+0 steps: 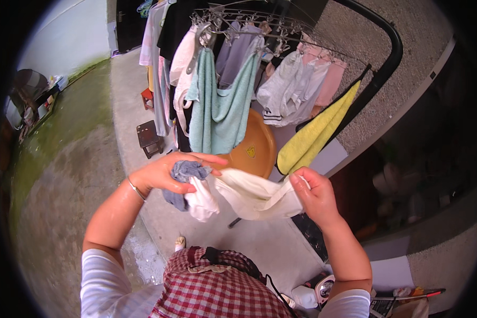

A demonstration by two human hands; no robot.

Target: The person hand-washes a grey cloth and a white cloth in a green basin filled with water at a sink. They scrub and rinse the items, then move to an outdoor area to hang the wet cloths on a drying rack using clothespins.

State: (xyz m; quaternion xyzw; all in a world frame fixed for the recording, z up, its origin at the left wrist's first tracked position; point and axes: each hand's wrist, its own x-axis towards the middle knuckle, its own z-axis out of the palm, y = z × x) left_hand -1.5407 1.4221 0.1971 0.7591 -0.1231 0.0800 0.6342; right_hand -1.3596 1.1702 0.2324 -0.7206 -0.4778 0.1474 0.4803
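Note:
My left hand (167, 173) holds a bunched blue-grey cloth (189, 171) and a bunched white cloth (202, 200), its index finger stretched out to the right. Between my two hands spreads a cream-white cloth item (258, 196); my right hand (314, 190) pinches its right end, and its left end meets the bundle at my left hand. Beyond my hands, a teal towel (220, 115) hangs in folds from a clip hanger (246, 24) with many metal pegs. Pale garments (290, 87) hang on the same hanger, farther right.
A yellow towel (318, 131) hangs on a black metal frame (389, 51) at the right. Behind the teal towel is an orange basin (258, 147). Small stools (149, 133) stand at the left, near hanging clothes. A white jug (305, 296) is low at the right.

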